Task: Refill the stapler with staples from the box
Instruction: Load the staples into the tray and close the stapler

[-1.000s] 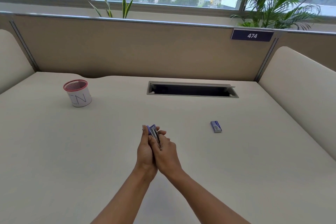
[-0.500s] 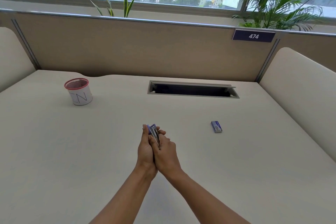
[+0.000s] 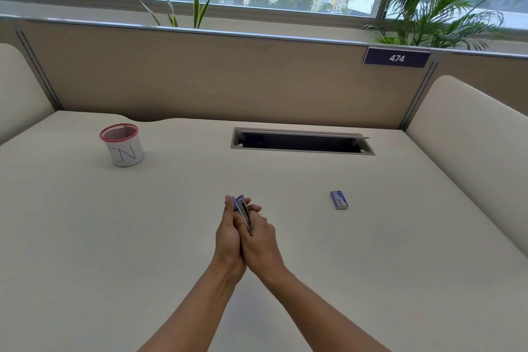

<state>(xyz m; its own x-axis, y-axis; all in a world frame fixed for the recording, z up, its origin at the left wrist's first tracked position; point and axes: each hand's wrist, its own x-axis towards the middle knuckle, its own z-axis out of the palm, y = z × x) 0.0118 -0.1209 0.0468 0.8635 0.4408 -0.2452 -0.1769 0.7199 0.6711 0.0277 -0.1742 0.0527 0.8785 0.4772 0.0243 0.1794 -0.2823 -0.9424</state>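
Observation:
A small blue and silver stapler (image 3: 242, 210) is pressed between both my hands above the middle of the desk. My left hand (image 3: 227, 234) wraps its left side and my right hand (image 3: 258, 240) closes on its right side. Only the stapler's top end and a metal strip show between the fingers. The small blue box of staples (image 3: 339, 199) lies flat on the desk to the right, well apart from my hands.
A white pen cup with a pink mesh rim (image 3: 123, 145) stands at the back left. An open cable slot (image 3: 301, 141) is set into the cream desk (image 3: 114, 237) beyond my hands. Padded dividers rise at the back and both sides.

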